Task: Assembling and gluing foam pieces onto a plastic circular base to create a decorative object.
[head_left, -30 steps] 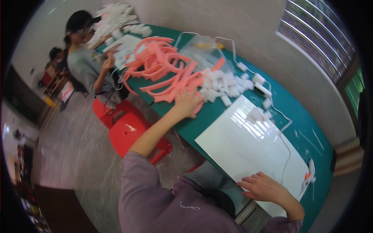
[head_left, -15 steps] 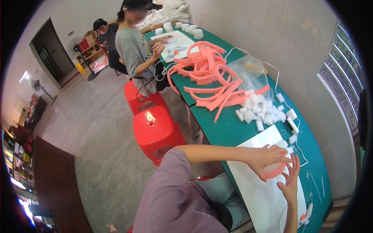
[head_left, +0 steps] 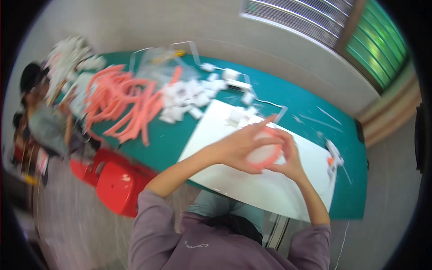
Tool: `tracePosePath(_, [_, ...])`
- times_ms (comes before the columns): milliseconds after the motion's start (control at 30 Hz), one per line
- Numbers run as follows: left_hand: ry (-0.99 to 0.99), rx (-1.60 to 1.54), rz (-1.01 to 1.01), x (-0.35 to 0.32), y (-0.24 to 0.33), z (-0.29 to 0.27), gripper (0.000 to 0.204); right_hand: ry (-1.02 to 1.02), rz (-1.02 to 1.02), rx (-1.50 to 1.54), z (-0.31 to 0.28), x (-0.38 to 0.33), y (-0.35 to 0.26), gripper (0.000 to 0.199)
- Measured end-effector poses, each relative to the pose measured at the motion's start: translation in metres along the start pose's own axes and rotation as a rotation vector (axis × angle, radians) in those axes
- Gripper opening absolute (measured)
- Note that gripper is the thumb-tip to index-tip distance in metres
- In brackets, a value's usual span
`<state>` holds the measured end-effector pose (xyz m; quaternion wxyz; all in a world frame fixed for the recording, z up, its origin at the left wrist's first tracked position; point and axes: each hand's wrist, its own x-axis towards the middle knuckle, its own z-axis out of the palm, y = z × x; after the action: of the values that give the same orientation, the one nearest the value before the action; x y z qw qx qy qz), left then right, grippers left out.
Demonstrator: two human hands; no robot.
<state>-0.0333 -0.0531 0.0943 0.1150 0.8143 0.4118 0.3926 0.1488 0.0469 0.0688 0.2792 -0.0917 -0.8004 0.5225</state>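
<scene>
Above the white board, both of my hands are around a round piece (head_left: 261,154), white in the middle with a pink foam strip along its edge. My left hand (head_left: 238,147) grips it from the left, fingers and thumb spread around the rim. On the other side my right hand (head_left: 290,158) curls its fingers and thumb against the pink edge. Motion blurs the fingertips. Beneath the hands lies the white board (head_left: 216,180), with some white foam pieces (head_left: 237,114) at its far edge.
A white glue gun (head_left: 334,156) with an orange part is at the board's right. Left on the green table (head_left: 168,137) are pink foam strips (head_left: 117,99) and a heap of white foam blocks (head_left: 184,96). Red stools (head_left: 117,186) and a person (head_left: 49,121) are farther left.
My view has turned to the right, bringing the window and the table's right end into sight. The right hand, earlier with fingers apart beside the round piece, now closes on its edge.
</scene>
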Motion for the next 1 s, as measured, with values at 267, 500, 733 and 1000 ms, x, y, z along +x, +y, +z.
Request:
tracePosePath(267, [0.329,0.138,0.114,0.028,-0.012,0.034,0.077,0.469,-0.265,0.083,-0.016,-0.020,0.028,0.083])
tracePosePath(500, [0.689,-0.566,-0.392,0.029,-0.053,0.072,0.034,0.635,-0.306,-0.011,-0.008,-0.030,0.051,0.084])
tracePosePath(733, [0.941,-0.891,-0.598,0.013,-0.096,0.065,0.010,0.702,-0.359,-0.030,-0.011,-0.041,0.073,0.086])
tracePosePath(1000, [0.791,-1.082,-0.572,0.002,-0.087,0.065,0.018,0.778,-0.220,-0.014,-0.016,-0.048,0.080,0.086])
